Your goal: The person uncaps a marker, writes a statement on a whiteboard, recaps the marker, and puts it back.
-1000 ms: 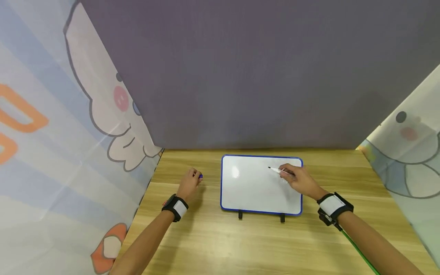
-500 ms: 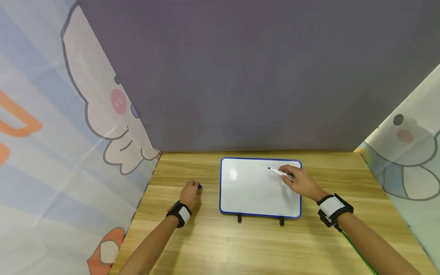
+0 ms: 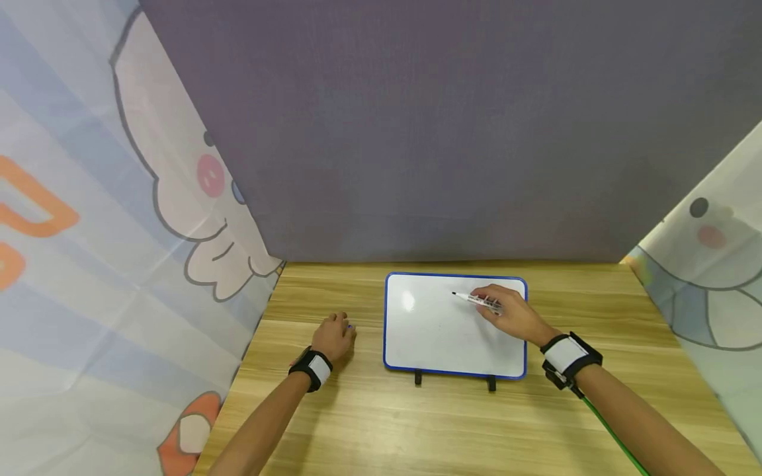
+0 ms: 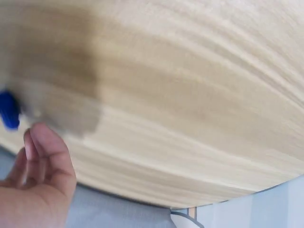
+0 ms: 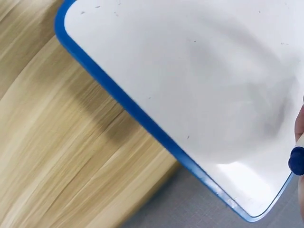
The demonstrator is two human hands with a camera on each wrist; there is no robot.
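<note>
A white marker (image 3: 477, 301) with a dark uncapped tip is pinched by my right hand (image 3: 510, 315) above the whiteboard (image 3: 440, 337). Whether the tip touches the board I cannot tell. In the right wrist view the marker's blue rear end (image 5: 297, 161) shows at the right edge, with only slivers of fingers. My left hand (image 3: 333, 336) is low over the table, left of the board, its fingers loosely spread. Beside its fingertips lies a small blue cap (image 4: 9, 110), apart from the thumb in the left wrist view; the hand mostly hides it from the head.
The blue-framed board has two small black feet (image 3: 418, 377) at its near edge. A wooden table (image 3: 381, 423) carries everything. A grey wall (image 3: 440, 132) stands behind, and cartoon-printed sheets (image 3: 119, 330) flank both sides. A green cable (image 3: 613, 433) runs from the right wrist strap.
My left hand has come down nearer, then spread its fingers and let go of the blue cap. My right hand has shifted slightly left with the marker.
</note>
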